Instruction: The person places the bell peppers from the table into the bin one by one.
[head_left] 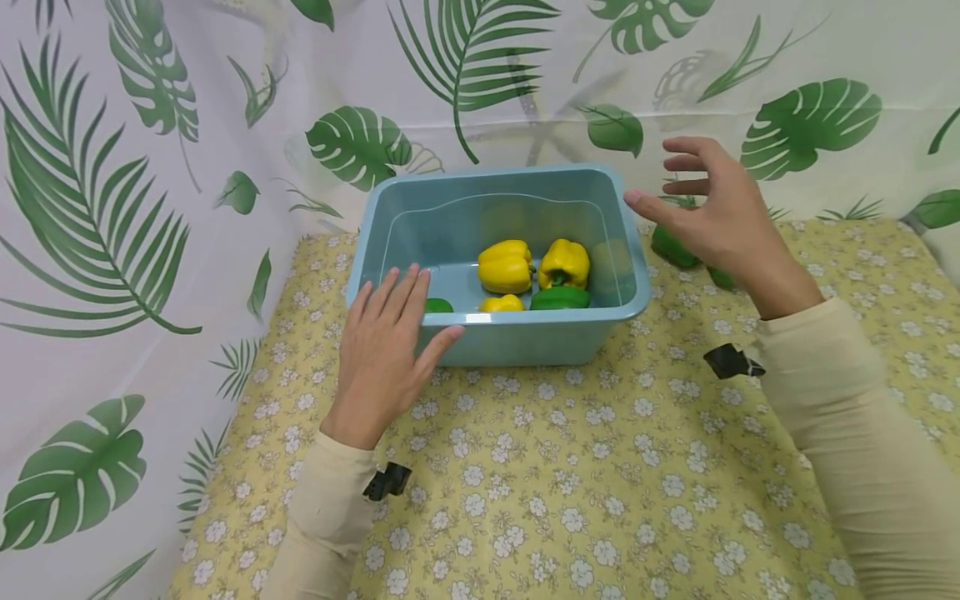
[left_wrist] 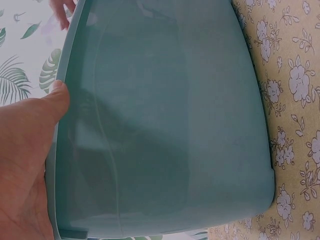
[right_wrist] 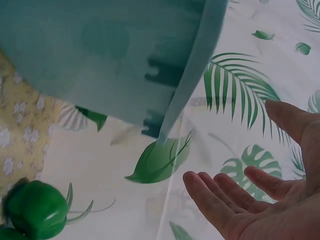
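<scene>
A blue-green plastic basin (head_left: pixel 498 340) holds several yellow and green bell peppers, among them a yellow bell pepper (head_left: pixel 505 267) near the middle and a green bell pepper (head_left: pixel 560 298) by the near wall. My left hand (head_left: pixel 384 354) rests over the basin's near left rim with its fingers extended inward. In the left wrist view the thumb (left_wrist: pixel 59 97) touches that rim. My right hand (head_left: pixel 720 212) hangs in the air just right of the basin, fingers spread and holding nothing. Beneath it, partly hidden, a green bell pepper (right_wrist: pixel 36 209) lies outside the basin.
A yellow flowered cloth (head_left: pixel 525 483) covers the table. White sheeting with printed green leaves (head_left: pixel 97 208) rises behind the basin and along the left side. A second green pepper (head_left: pixel 722 278) shows only partly under the right wrist.
</scene>
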